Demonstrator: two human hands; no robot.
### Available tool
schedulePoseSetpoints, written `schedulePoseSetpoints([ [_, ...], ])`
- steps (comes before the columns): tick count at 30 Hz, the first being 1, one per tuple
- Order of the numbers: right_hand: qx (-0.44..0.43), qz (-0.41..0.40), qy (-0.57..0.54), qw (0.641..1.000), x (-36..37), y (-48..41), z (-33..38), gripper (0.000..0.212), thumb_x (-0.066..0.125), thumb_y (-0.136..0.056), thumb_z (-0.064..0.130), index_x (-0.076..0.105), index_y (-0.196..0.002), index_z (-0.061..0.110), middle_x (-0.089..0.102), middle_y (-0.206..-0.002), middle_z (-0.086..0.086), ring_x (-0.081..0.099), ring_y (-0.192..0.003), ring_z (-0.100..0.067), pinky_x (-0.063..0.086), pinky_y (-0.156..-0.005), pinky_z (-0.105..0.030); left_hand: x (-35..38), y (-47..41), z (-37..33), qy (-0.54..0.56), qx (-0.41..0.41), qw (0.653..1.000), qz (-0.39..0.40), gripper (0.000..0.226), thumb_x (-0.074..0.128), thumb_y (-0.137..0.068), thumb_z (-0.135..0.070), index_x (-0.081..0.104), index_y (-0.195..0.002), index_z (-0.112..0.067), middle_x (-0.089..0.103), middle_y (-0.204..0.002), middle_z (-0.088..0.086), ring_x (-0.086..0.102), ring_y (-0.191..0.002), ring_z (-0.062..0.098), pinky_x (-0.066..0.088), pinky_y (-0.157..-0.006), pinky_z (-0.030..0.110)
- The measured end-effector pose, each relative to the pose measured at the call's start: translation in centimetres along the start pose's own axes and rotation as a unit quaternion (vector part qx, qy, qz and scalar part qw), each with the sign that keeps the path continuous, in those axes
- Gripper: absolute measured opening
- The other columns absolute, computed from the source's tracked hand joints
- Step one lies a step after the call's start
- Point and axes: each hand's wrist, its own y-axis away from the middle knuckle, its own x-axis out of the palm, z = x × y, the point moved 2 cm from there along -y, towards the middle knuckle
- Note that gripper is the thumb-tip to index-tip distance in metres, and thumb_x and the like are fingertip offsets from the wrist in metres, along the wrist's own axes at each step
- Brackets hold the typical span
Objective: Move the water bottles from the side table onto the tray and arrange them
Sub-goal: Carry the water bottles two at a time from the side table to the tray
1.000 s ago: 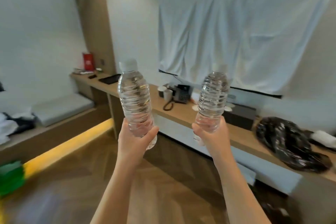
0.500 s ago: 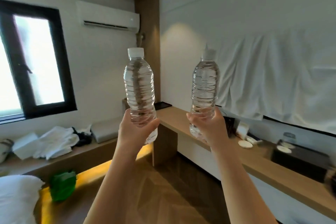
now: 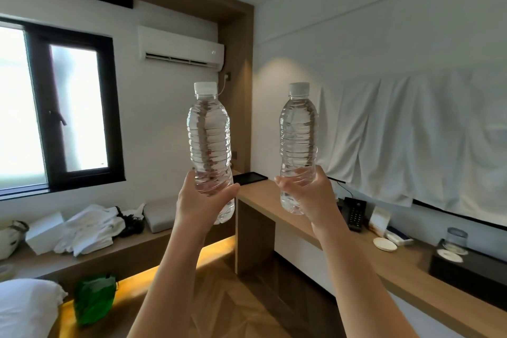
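Two clear water bottles with white caps are held up in front of me, both upright. My left hand [image 3: 201,202] grips the base of the left bottle [image 3: 208,140]. My right hand [image 3: 311,195] grips the lower part of the right bottle [image 3: 299,134]. Both arms reach forward at chest height over the floor. A black tray [image 3: 466,269] sits on the wooden counter at the right, carrying an upturned glass [image 3: 456,240] and a white coaster.
The long wooden counter [image 3: 343,244] runs along the right wall with a black phone [image 3: 355,212], a card and a white coaster [image 3: 385,243]. A bench on the left holds white towels [image 3: 87,228]. A green bag [image 3: 94,298] and white pillow lie bottom left.
The view has swung left and upward, bringing the window and air conditioner into sight. Both bottles stay held upright in my hands and have risen slightly in the view.
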Motion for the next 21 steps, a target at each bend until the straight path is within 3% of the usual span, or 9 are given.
schedulePoseSetpoints([
  [7, -0.013, 0.012, -0.027, 0.999, 1.3, -1.6, -0.4, 0.058, 0.086, -0.072, 0.026, 0.056, -0.12, 0.018, 0.069, -0.108, -0.001, 0.067, -0.1, -0.017, 0.056, -0.089, -0.034, 0.0, -2.0, 0.7, 0.0, -0.004, 1.0, 0.005, 0.066, 0.086, -0.067, -0.024, 0.045, -0.117, -0.036, 0.062, -0.105, -0.01, 0.061, -0.098, 0.011, 0.048, -0.087, 0.035],
  [13, -0.005, 0.028, -0.028, 0.999, 3.5, -3.2, -1.4, 0.062, 0.086, -0.066, 0.034, 0.056, -0.118, 0.021, 0.069, -0.107, 0.001, 0.068, -0.099, -0.016, 0.056, -0.09, -0.038, -0.8, -4.6, 1.8, -0.022, -0.002, 1.0, -0.001, 0.073, 0.087, -0.065, -0.028, 0.042, -0.122, -0.035, 0.059, -0.11, -0.008, 0.059, -0.101, 0.015, 0.05, -0.091, 0.039],
  [21, 0.007, 0.024, -0.05, 0.998, 5.1, -6.1, -3.3, 0.053, 0.086, -0.071, 0.022, 0.058, -0.117, 0.017, 0.07, -0.104, -0.001, 0.069, -0.095, -0.017, 0.057, -0.087, -0.034, -0.1, -8.1, 3.6, -0.039, 0.0, 0.999, -0.009, 0.067, 0.087, -0.064, -0.026, 0.045, -0.115, -0.037, 0.061, -0.104, -0.013, 0.06, -0.099, 0.012, 0.051, -0.091, 0.041],
])
